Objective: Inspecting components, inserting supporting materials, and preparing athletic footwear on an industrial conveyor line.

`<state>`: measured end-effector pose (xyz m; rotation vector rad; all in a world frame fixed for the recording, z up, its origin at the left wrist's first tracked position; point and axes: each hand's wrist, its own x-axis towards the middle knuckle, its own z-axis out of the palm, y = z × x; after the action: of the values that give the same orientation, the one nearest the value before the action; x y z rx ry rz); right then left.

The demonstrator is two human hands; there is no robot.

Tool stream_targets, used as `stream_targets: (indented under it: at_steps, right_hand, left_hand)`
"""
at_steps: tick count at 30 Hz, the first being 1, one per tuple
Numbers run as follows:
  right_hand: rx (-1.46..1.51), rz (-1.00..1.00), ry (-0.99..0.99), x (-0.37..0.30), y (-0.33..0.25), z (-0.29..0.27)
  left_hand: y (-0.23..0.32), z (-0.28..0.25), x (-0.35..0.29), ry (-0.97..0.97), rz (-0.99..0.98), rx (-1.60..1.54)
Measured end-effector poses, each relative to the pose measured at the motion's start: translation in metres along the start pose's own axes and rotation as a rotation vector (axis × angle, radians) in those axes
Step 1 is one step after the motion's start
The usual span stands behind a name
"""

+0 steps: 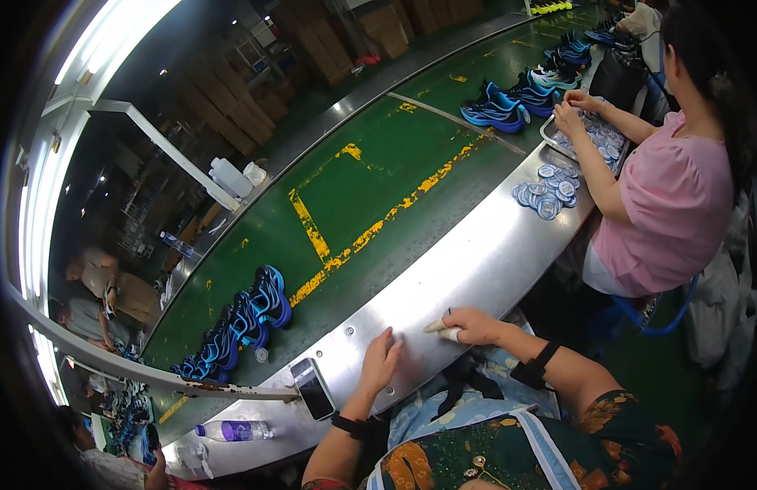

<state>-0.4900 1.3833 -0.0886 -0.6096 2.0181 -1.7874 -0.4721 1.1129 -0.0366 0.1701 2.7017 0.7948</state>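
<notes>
My left hand is just above the metal ledge of the bench, its fingers stretched out and nothing visible in them. To its right, my right hand hovers over the same ledge, fingers pointing left. Pale covers wrap some of its fingertips, and I see nothing held there. The two hands are apart. Nearest to my left hand lies a phone with a dark screen. Dark bands circle both my wrists or forearms.
Blue-and-black sports shoes stand in a row on the green belt at left; more shoes stand far right. A water bottle lies near a white metal bar. A co-worker in pink handles round tags beside a tray.
</notes>
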Motion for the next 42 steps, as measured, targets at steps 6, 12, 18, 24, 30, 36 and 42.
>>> stream_targets:
  at_steps: [6, 12, 18, 24, 30, 36, 42]
  right_hand:
    - [0.011, -0.049, -0.32, -0.035, -0.066, -0.017]
    - [-0.12, 0.029, -0.532, -0.051, -0.112, -0.033]
    - [0.301, 0.179, -0.58, -0.061, -0.138, -0.032]
    - [0.498, 0.324, -0.82, -0.052, -0.135, -0.026]
    - [0.33, 0.042, -0.151, -0.041, -0.142, 0.01]
    - [-0.087, -0.035, 0.035, -0.012, -0.082, -0.015]
    - [-0.411, 0.048, 0.411, -0.007, -0.018, -0.048]
  left_hand:
    - [0.102, -0.044, 0.005, -0.744, 0.029, -0.109]
    - [0.128, -0.045, -0.019, -0.815, 0.056, -0.455]
    - [0.148, -0.055, -0.041, -0.578, 0.317, -0.306]
    - [0.151, -0.064, -0.056, -0.573, 0.319, -0.23]
    - [0.136, -0.05, -0.052, -0.349, 0.032, -0.476]
    - [0.072, -0.009, -0.048, -0.121, -0.038, -0.473]
    - [0.046, 0.002, -0.077, 0.11, 0.299, 0.364]
